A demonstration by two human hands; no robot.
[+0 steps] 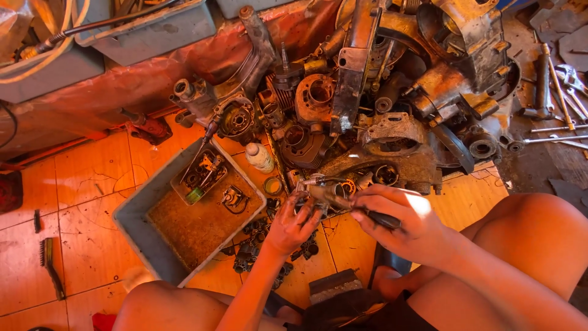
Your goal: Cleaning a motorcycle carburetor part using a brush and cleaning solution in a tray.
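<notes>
My left hand point(294, 224) grips a small greasy metal engine part point(309, 187) over the orange tiled floor. My right hand point(398, 217) is closed on the dark handle of a hand tool point(381, 219), whose shaft points left into that part. Both hands are blackened with oil. Just beyond them lies a heap of dirty engine parts point(367, 104): cylinders, casings and covers. Small dark parts point(257, 251) are scattered on the tiles under my left wrist.
A grey plastic tray point(138, 211) with a few small parts and rusty grime sits at left. A small white bottle point(260, 157) lies beside it. Wrenches point(566, 92) lie far right. A wire brush point(50, 265) lies far left. My bare knees frame the bottom.
</notes>
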